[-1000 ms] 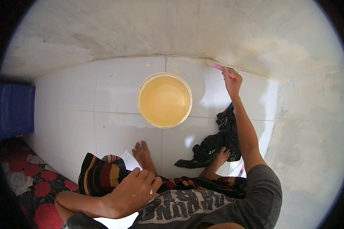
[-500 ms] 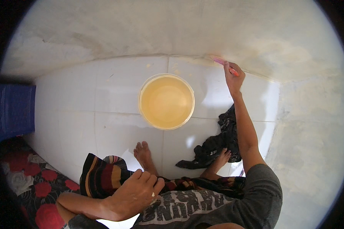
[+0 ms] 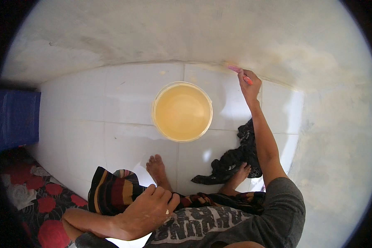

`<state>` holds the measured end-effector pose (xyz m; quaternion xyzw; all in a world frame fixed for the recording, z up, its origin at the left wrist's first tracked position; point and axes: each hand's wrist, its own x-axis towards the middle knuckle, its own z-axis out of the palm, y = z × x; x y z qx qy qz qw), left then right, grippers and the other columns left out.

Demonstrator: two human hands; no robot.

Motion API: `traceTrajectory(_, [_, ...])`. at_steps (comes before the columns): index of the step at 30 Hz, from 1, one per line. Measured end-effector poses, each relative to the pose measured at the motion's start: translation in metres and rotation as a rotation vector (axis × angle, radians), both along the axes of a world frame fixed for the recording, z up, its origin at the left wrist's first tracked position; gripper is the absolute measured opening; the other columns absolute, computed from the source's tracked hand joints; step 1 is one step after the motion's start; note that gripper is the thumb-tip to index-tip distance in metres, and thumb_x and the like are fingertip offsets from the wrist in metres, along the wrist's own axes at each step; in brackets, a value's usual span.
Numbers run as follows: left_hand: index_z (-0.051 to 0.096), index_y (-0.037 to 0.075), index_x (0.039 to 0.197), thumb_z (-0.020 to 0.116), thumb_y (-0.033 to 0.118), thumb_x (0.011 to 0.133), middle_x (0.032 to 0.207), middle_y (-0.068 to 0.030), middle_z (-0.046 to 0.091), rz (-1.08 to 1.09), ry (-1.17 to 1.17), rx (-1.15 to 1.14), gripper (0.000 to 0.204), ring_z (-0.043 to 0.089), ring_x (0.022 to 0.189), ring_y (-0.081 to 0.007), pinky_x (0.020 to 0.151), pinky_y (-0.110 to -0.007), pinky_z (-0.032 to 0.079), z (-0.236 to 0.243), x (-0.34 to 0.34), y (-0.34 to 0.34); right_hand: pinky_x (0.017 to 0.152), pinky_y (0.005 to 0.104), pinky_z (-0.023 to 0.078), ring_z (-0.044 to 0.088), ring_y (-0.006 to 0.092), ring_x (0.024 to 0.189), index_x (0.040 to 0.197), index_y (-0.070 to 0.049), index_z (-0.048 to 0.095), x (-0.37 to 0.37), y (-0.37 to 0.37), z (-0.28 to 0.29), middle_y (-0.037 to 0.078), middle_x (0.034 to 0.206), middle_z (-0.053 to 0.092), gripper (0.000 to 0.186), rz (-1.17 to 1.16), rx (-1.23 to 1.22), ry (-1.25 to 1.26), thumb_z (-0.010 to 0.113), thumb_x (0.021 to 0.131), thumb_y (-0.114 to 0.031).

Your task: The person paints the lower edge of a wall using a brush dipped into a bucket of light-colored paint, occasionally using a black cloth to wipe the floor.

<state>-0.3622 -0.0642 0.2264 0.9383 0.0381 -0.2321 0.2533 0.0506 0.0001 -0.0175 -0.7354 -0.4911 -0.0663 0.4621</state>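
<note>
My right hand (image 3: 249,85) reaches far forward and grips a pink brush (image 3: 238,71), whose head touches the seam where the white tiled floor meets the grey wall. My left hand (image 3: 146,210) rests on my knee over a striped dark cloth (image 3: 111,191), fingers loosely curled, holding nothing. A round bucket (image 3: 182,111) of yellowish water stands on the tiles between my hands. A black wet cloth (image 3: 234,159) lies on the floor under my right forearm, with one bare foot on it. My other bare foot (image 3: 157,168) is in front of the bucket.
A grey, stained wall (image 3: 186,33) curves across the top and down the right side. A blue box-like object (image 3: 14,118) stands at the left edge. A dark fabric with red flowers (image 3: 33,198) lies at the lower left.
My right hand has shifted the pink brush slightly left along the floor-wall seam. The view has moved a little, so the bucket sits slightly further right. My left hand stays on the knee.
</note>
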Motion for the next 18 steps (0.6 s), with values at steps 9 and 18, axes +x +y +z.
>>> traceTrajectory(9, [0.054,-0.003,0.105,0.06,0.021,0.085,0.084,-0.0116,0.057,0.052,-0.081,-0.05,0.031,0.054,0.084,-0.0232,0.074,-0.032,0.041,0.002,0.001,0.005,0.059,0.0323,0.048,0.06,0.0268,0.061,0.078,0.0,0.067,-0.021,0.026,-0.013,0.013,0.07,0.064,0.014,0.119,-0.082,-0.068,0.068,0.082,-0.014])
traceTrajectory(18, [0.049,-0.001,0.116,0.057,0.027,0.085,0.104,-0.016,0.056,0.005,0.056,-0.033,0.043,0.055,0.094,-0.0268,0.081,-0.038,0.042,0.0,-0.005,0.001,0.057,0.0346,0.048,0.06,0.0274,0.06,0.076,-0.002,0.065,-0.034,0.024,-0.03,0.012,0.069,0.063,0.011,0.148,0.02,-0.163,0.068,0.081,-0.012])
